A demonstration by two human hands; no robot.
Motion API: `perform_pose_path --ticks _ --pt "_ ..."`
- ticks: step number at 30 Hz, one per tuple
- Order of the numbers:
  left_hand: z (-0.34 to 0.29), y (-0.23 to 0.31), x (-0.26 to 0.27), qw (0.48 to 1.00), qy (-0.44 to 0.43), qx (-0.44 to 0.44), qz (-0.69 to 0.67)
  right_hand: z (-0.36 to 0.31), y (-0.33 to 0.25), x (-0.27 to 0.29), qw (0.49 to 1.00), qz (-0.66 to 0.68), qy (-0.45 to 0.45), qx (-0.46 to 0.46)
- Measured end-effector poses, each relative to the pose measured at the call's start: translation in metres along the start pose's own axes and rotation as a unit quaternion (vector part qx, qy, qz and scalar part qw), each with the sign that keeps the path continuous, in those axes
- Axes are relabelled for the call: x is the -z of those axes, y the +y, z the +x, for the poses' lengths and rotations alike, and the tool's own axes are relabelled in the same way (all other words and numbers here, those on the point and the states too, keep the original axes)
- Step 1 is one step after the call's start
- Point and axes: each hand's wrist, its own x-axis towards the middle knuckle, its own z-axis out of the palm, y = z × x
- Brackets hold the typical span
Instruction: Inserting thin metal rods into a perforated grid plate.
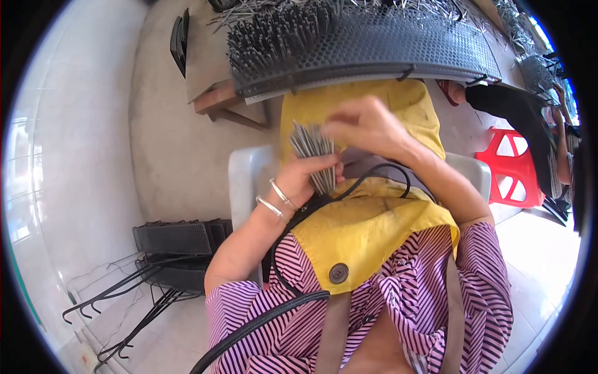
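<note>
A bundle of thin grey metal rods (313,149) stands nearly upright over my lap, with the fingers and thumb of my left hand (309,174) wrapped round its lower half. My right hand (367,128) is beside the top of the bundle, its fingers bent toward the rod ends. Motion blurs those fingertips, so whether they pinch a rod is not clear. Beyond my hands is a black perforated rack (398,50). Many similar rods (274,40) stand close together in the holes on its left side.
Loose rods lie behind the rack on a wooden table (208,62). A yellow apron (374,218) covers my lap. Black perforated racks and hooked rods (174,240) are on the floor at left. At right, a co-worker in dark clothes (520,109) is near a red stool (514,165).
</note>
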Motion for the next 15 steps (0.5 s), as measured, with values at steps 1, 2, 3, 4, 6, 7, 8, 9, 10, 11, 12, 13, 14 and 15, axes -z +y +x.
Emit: perform_pose_path --ticks 1,2,3,4,6,7,8,9,10,11,12,13,14,15 --pt "0.001 -0.001 0.002 1.0 -0.003 0.005 0.023 -0.008 0.003 -0.012 0.98 0.191 -0.044 -0.044" --pt "0.001 0.0 0.002 1.0 -0.001 0.012 0.021 -0.013 0.004 -0.018 0.979 0.195 -0.044 -0.05" --pt "0.0 0.002 0.0 0.999 -0.023 0.03 0.024 -0.017 0.002 -0.023 0.957 0.279 -0.003 -0.076" --pt "0.0 0.004 -0.001 0.998 -0.046 0.046 0.026 -0.019 -0.001 -0.026 0.927 0.36 0.039 -0.1" --pt "0.0 0.002 -0.001 0.997 -0.068 0.042 0.024 -0.023 -0.001 -0.025 0.908 0.396 0.033 -0.134" --pt "0.0 0.003 -0.002 0.996 -0.067 0.034 0.041 -0.025 0.003 -0.025 0.903 0.408 0.045 -0.128" --pt "0.001 0.003 -0.003 0.996 -0.067 0.026 0.058 -0.026 0.005 -0.025 0.897 0.42 0.058 -0.121" --pt "0.0 0.004 -0.004 0.996 -0.06 0.04 0.048 -0.028 0.005 -0.025 0.905 0.401 0.08 -0.116" --pt "-0.001 0.004 -0.005 0.996 -0.058 0.042 0.047 -0.029 0.003 -0.026 0.904 0.403 0.079 -0.118" --pt "-0.001 0.004 -0.006 0.997 -0.048 0.056 0.029 -0.031 0.0 -0.025 0.905 0.394 0.091 -0.133" --pt "-0.002 0.004 -0.006 0.997 -0.038 0.071 0.01 -0.031 -0.002 -0.025 0.905 0.385 0.103 -0.148" --pt "-0.002 0.004 -0.005 0.997 -0.037 0.072 0.009 -0.032 0.0 -0.026 0.905 0.385 0.102 -0.15" --pt "-0.002 0.004 -0.004 0.997 -0.03 0.065 0.028 -0.032 0.002 -0.028 0.907 0.377 0.113 -0.149" --pt "-0.002 0.004 -0.003 0.997 -0.023 0.058 0.047 -0.032 0.005 -0.03 0.909 0.369 0.123 -0.149"
